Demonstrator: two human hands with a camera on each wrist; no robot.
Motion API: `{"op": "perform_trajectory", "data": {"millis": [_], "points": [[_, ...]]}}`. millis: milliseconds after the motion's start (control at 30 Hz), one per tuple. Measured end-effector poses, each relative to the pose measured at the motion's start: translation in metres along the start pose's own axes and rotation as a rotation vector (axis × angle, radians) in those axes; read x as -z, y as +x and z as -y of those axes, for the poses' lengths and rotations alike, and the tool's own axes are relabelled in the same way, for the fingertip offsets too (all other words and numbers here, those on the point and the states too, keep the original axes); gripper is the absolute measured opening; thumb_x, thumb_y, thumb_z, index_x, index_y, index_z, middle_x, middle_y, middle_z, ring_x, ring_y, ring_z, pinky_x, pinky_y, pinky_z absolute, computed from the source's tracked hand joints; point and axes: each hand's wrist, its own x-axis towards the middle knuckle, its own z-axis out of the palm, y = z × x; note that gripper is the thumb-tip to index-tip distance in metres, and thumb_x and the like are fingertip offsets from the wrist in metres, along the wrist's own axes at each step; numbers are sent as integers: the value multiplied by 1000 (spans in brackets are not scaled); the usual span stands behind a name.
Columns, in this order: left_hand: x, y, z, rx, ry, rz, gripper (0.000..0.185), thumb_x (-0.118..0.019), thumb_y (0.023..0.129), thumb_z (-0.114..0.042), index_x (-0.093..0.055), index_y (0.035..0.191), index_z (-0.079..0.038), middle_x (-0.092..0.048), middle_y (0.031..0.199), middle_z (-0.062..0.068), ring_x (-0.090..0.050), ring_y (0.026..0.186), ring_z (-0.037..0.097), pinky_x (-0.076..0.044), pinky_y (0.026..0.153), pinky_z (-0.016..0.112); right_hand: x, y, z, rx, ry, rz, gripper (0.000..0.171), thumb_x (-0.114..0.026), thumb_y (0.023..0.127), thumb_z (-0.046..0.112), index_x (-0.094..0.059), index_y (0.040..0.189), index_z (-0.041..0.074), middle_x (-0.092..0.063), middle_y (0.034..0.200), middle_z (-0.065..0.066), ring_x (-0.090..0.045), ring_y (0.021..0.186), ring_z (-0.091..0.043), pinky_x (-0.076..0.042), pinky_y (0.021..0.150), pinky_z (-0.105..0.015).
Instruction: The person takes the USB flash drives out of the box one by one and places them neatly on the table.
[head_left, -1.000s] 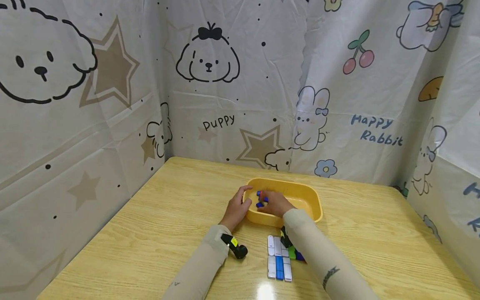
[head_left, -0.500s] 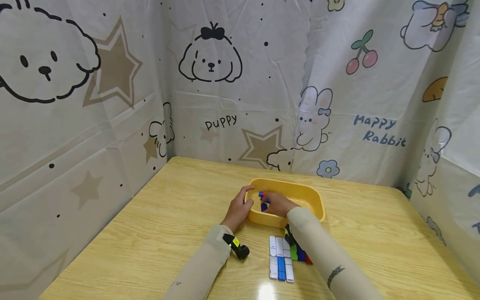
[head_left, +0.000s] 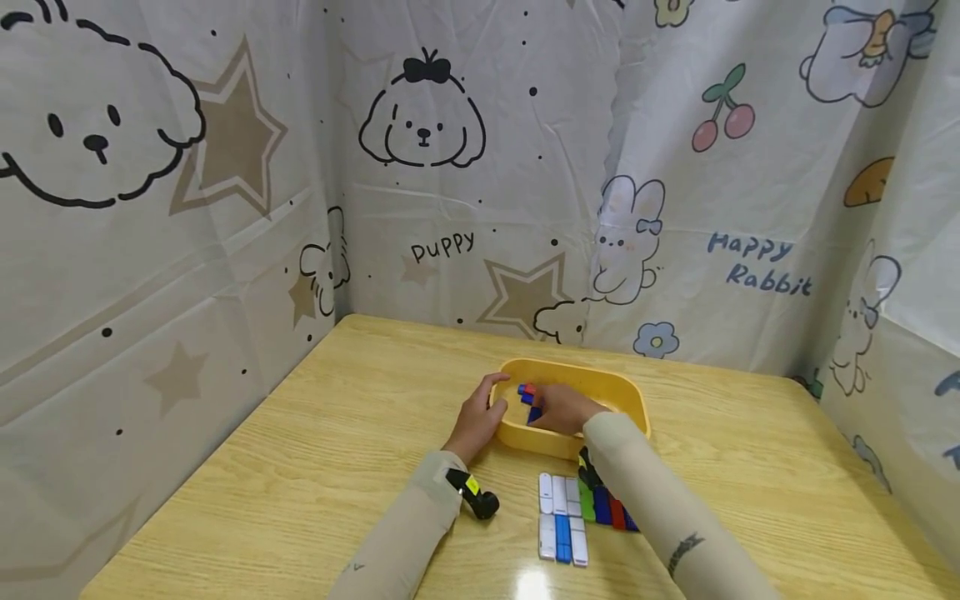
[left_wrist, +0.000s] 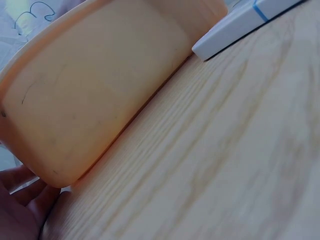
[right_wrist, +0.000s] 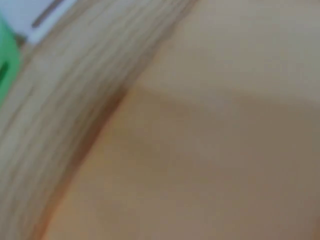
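Nearest you, a row of blocks [head_left: 561, 517] lies on the desk [head_left: 300, 467] behind your right hand [head_left: 558, 408]. That hand, inside the yellow tray [head_left: 615, 392], pinches small blue pieces [head_left: 527, 400]; your left hand [head_left: 476, 417] grips the tray's rim, seemingly steadying it.

Bright, even light fills the head view; a white glare patch sits on the wooden surface [head_left: 528, 583] just below the white blocks [head_left: 558, 517]. Its edges bow outward. The right wrist view is wholly blurred; the left wrist view is soft.
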Motion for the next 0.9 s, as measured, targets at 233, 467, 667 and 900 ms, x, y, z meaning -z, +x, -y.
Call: {"op": "perform_trajectory", "data": {"millis": [233, 467, 667, 900], "points": [[2, 1, 0, 24, 7, -9, 43, -48, 90, -17, -50, 133, -20, -48, 143, 6, -48, 122, 23, -37, 105, 47, 18, -15, 5, -22, 53, -40, 40, -79, 77, 36, -62, 96, 6, -58, 77, -1, -53, 68, -17, -45, 62, -28], [1, 0, 3, 31, 14, -15, 42, -48, 91, -17, -51, 133, -22, -48, 142, 6, -50, 117, 23, -40, 101, 47, 37, -40, 9, 33, 86, -100, 38, -80, 77, 33, -62, 98, 7, -59, 84, -5, -51, 73, -19, -45, 67, -31], [-1, 0, 3, 38, -4, -6, 42, -48, 91, -15, -51, 133, -21, -47, 143, 6, -47, 124, 23, -38, 104, 47, 47, -71, 13, 112, 32, -167, 41, -79, 77, 37, -62, 103, 11, -58, 93, 1, -52, 85, -19, -48, 79, -33], [-1, 1, 1, 33, -11, 1, 42, -48, 91, -14, -50, 133, -20, -47, 144, 5, -44, 129, 22, -36, 106, 46, 36, -119, 10, 197, 10, -227, 39, -80, 77, 36, -61, 103, 14, -56, 96, 6, -54, 89, -19, -50, 80, -34]]}}
